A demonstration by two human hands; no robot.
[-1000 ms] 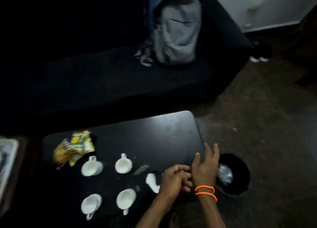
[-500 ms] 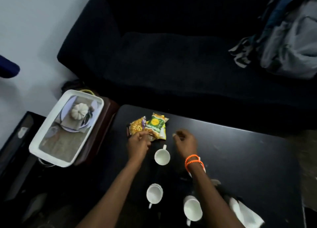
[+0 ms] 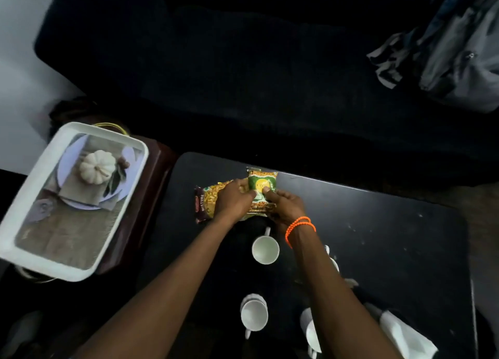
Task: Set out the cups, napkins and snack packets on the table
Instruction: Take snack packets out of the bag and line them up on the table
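Observation:
Two snack packets lie at the far left of the black table (image 3: 378, 223): a green-and-yellow packet (image 3: 262, 181) and a maroon-edged mixture packet (image 3: 206, 202) beside it. My left hand (image 3: 235, 199) rests on the mixture packet, fingers touching the green one. My right hand (image 3: 283, 204), with orange bead bracelets, grips the green packet, thumb on its face. White cups stand nearer me: one (image 3: 265, 249) just below my hands, one (image 3: 253, 315) at the front, others partly hidden by my right arm. A white napkin (image 3: 405, 334) lies at the front right.
A white tray (image 3: 35, 261) with a pumpkin picture sits on a dark red stand to the left of the table. A black sofa (image 3: 243, 74) runs behind the table, with a grey backpack (image 3: 464, 53) on its right end.
The view swung from the table's right end to its left. Both hands moved from the napkin to the snack packets and now hold them.

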